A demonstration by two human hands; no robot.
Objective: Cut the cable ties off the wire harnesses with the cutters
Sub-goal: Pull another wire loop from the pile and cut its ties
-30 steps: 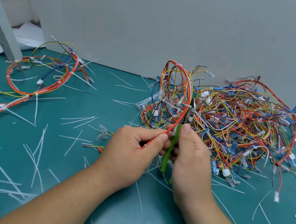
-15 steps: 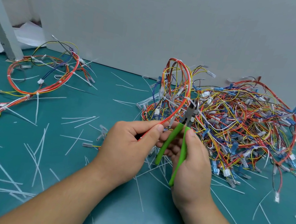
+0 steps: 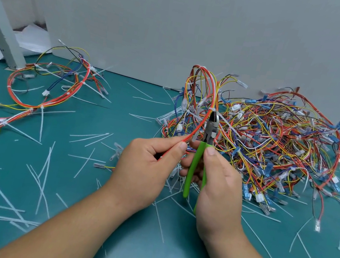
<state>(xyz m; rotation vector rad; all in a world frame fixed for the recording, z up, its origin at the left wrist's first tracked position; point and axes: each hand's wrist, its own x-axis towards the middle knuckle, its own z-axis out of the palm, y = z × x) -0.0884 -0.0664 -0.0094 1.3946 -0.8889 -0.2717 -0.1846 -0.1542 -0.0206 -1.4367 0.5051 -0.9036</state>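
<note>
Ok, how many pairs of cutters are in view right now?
1. The green-handled steel cutters are gripped in the right hand, tips at a white cable tie on the orange wire harness the left hand pinches. Others could lie buried under the tangled wire pile.

The cutters [image 3: 201, 154] have glossy green plastic grips and a dark metal head, the wire harnesses [image 3: 273, 143] wear smooth coloured plastic insulation, translucent white plastic cable ties [image 3: 45, 165] litter the matt teal worktop [image 3: 80, 181].
</note>
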